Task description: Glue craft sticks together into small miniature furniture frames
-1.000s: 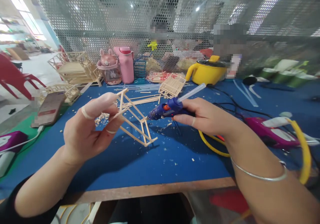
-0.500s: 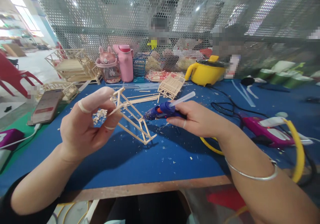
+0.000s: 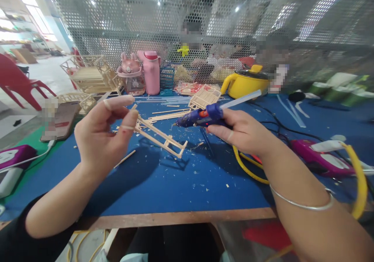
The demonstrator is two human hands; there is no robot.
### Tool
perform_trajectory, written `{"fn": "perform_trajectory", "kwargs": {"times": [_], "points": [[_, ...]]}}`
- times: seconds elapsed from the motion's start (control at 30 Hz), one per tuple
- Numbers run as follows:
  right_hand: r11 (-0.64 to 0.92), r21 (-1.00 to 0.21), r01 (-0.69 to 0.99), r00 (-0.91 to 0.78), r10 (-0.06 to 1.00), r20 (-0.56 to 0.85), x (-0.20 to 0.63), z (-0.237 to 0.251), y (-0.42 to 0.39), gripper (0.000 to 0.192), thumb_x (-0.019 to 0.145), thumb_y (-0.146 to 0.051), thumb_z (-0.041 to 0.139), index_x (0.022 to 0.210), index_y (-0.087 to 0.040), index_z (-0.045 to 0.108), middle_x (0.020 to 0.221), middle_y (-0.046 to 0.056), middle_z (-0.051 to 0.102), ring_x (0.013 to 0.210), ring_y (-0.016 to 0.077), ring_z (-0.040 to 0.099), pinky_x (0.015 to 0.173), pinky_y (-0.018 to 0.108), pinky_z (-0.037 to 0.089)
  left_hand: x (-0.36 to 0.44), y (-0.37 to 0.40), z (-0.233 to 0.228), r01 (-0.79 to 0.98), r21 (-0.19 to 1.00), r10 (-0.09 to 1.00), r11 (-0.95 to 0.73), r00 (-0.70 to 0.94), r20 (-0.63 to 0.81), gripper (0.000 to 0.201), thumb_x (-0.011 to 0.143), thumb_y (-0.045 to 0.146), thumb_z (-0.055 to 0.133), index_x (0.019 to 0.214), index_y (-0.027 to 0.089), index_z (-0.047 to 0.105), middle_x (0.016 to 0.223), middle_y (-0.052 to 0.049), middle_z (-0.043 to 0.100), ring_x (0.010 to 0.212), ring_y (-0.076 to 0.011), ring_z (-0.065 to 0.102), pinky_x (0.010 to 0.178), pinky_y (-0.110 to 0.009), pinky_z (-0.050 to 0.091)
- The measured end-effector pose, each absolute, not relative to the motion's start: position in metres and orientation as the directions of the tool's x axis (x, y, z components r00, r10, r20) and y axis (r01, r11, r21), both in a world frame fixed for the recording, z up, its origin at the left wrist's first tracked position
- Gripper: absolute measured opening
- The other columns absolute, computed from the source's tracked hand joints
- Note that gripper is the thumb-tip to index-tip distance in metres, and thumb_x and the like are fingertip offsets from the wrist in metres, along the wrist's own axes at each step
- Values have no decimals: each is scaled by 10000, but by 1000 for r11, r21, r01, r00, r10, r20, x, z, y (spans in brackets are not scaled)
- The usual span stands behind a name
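Between thumb and fingers, my left hand [image 3: 106, 131] pinches one end of a small wooden stick frame [image 3: 163, 140], whose far end slants down to the right over the blue tabletop. My right hand [image 3: 244, 131] grips a blue glue gun [image 3: 201, 117], a clear glue stick [image 3: 241, 99] poking out of its back. The gun's nozzle points left, above the frame and apart from it. A loose wooden stick [image 3: 125, 159] lies near my left wrist.
Behind stand a pink bottle [image 3: 152, 73], a rabbit-eared jar [image 3: 131, 77] and a yellow pot [image 3: 248, 83]. A slatted wooden panel [image 3: 205, 99] lies mid-table. At left are a phone [image 3: 62, 119] and wooden models [image 3: 90, 75]; at right, a purple power strip [image 3: 324, 158] with cables.
The glue gun has drawn back from the frame's joint, upward and to the right. My left hand has turned the frame, so it lies flatter. The view has shifted slightly.
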State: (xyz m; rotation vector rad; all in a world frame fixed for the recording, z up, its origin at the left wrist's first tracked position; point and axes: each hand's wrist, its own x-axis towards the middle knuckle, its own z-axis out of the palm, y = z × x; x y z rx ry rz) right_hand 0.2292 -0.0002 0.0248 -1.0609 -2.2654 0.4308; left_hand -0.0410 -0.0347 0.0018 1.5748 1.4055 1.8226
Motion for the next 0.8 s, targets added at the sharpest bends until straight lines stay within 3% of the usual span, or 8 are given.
{"fn": "perform_trajectory", "kwargs": {"times": [0.1, 0.2, 0.3, 0.5, 0.7, 0.8], "points": [[536, -671, 512, -382, 842, 382, 220, 20, 1, 307, 832, -471, 519, 895, -200, 650, 788, 49, 641, 663, 187, 566, 623, 316, 443, -40, -29, 9, 384, 805, 707, -453, -395, 587, 112, 733, 242, 643, 829, 194, 677, 708, 31, 615, 626, -78, 546, 612, -194, 461], [433, -823, 367, -297, 893, 338, 207, 15, 0, 322, 840, -494, 497, 893, -194, 601, 741, 33, 613, 537, 129, 495, 511, 274, 411, -45, -19, 11, 239, 918, 852, -317, -354, 386, 133, 733, 293, 643, 813, 189, 662, 630, 40, 577, 548, -75, 548, 542, -193, 462], [377, -905, 196, -263, 910, 322, 195, 9, 0, 287, 833, -460, 520, 948, -200, 550, 838, 29, 632, 516, 95, 478, 490, 249, 415, -51, -9, 5, 60, 982, 934, -179, -305, 188, 190, 699, 346, 669, 778, 178, 627, 551, 56, 517, 495, -73, 518, 530, -210, 495], [274, -962, -4, -160, 949, 271, 185, -3, 3, 268, 836, -445, 523, 970, -214, 508, 850, 8, 619, 532, 81, 523, 480, 224, 424, -51, 5, -13, -36, 998, 987, 48, -154, -53, 399, 606, 512, 723, 687, 152, 572, 558, 41, 515, 475, -64, 481, 502, -216, 515], [223, -975, 19, -73, 972, 221, 184, -6, 9, 333, 815, -458, 540, 1031, -204, 528, 872, 14, 625, 514, 66, 531, 451, 208, 414, -52, 10, -20, -7, 994, 987, 108, -122, -108, 448, 602, 563, 708, 676, 149, 553, 586, 26, 514, 490, -69, 492, 561, -241, 525], [232, -972, 29, -55, 972, 230, 185, -6, 11, 345, 813, -461, 541, 1035, -196, 536, 877, 18, 630, 508, 64, 529, 442, 206, 418, -55, 11, -22, 186, 980, 989, 71, -141, -45, 477, 663, 616, 621, 808, 163, 588, 661, 7, 547, 534, -98, 518, 565, -269, 514]]}}
